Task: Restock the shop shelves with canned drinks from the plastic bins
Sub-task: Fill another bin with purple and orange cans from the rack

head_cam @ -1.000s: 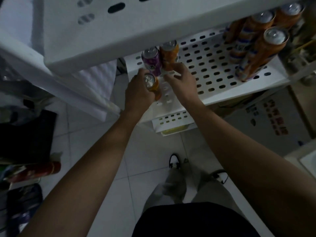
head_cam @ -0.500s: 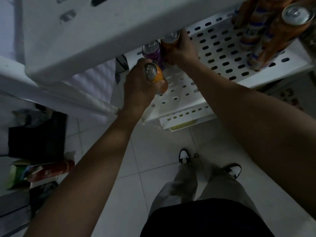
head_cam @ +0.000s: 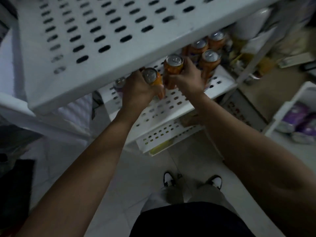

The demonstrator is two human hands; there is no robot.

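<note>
Left hand (head_cam: 138, 88) clamped on orange can (head_cam: 152, 77), tilted over the shelf (head_cam: 171, 106). Right hand (head_cam: 188, 77) wrapped around second can (head_cam: 173, 69), upright, just beside at 2 o'clock. Stocked cans (head_cam: 209, 62) further at 2 o'clock.

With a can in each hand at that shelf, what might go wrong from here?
The right hand moves its orange can close to the standing orange cans; a nudge could topple them. The left hand holds its can near the upper shelf edge, so it could knock there.
</note>
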